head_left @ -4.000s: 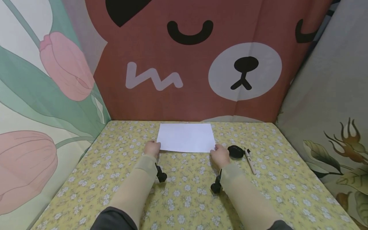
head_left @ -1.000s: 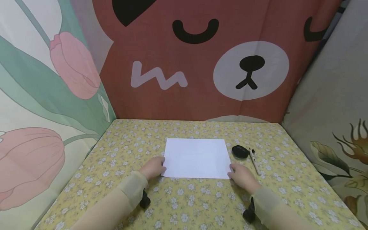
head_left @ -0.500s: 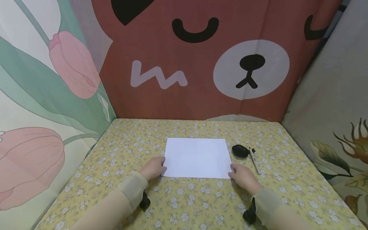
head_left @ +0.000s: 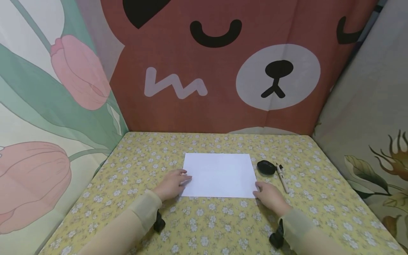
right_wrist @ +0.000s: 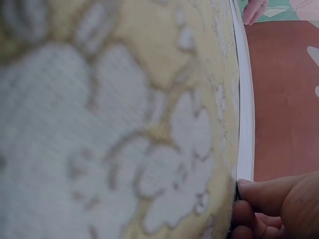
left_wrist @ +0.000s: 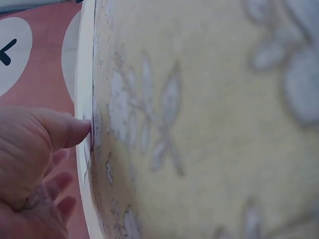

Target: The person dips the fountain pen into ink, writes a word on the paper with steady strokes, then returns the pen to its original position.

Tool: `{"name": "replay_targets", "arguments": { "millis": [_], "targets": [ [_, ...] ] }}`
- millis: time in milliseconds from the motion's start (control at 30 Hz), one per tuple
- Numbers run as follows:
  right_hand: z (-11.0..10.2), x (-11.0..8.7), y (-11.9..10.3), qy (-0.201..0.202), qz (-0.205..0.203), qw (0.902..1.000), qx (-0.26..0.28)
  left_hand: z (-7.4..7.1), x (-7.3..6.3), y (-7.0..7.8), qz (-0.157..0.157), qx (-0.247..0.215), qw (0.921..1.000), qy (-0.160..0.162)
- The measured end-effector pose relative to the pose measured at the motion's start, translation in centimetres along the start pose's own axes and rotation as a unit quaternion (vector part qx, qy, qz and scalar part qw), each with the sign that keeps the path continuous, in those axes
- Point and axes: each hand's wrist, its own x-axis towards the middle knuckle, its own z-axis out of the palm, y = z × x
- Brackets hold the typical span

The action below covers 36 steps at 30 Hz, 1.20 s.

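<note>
A blank white sheet of paper lies on the flower-patterned cloth, its long side towards me. My left hand is at the paper's left edge, fingers loosely extended over the margin. In the left wrist view, the thumb of that hand touches the edge, while the other fingers stand apart from it. At the near right corner my right hand pinches the edge of the paper. The right wrist view shows its thumb on the sheet and the other fingers curled beside the edge.
Right of the paper sits a black oval object. Next to it lies a slim beige pen-like item with a dark end. Printed fabric walls enclose the yellow floral tabletop at the back and both sides.
Since the earliest frame, the paper has come nearer to me and lies flat with both hands. In the last half second, my left fingers have loosened and spread onto it; the right hand stays put.
</note>
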Motion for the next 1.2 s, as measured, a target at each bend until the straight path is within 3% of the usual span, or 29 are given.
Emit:
{"name": "replay_targets", "arguments": {
  "millis": [200, 433, 767, 967, 1200],
  "targets": [
    [-0.1, -0.1, -0.1, -0.005, 0.001, 1.0, 0.005, -0.1, -0.4, -0.2, 0.057, -0.002, 0.9951, -0.081],
    [-0.2, 0.0, -0.3, -0.009, 0.001, 1.0, -0.003, 0.1, -0.2, -0.2, 0.063, 0.012, 0.9875, -0.144],
    [-0.9, -0.1, -0.2, -0.022, -0.028, 0.9975, -0.061, 0.1, -0.2, -0.2, 0.056, 0.024, 0.9865, -0.152],
    [-2.4, -0.4, 0.0, -0.023, -0.034, 0.9974, -0.059, 0.3, -0.2, 0.1, 0.056, 0.033, 0.9851, -0.159],
    [-5.6, -0.3, 1.7, 0.048, 0.006, 0.9988, -0.002, 0.1, -0.5, 0.2, 0.049, 0.029, 0.9844, -0.166]
  ]
}}
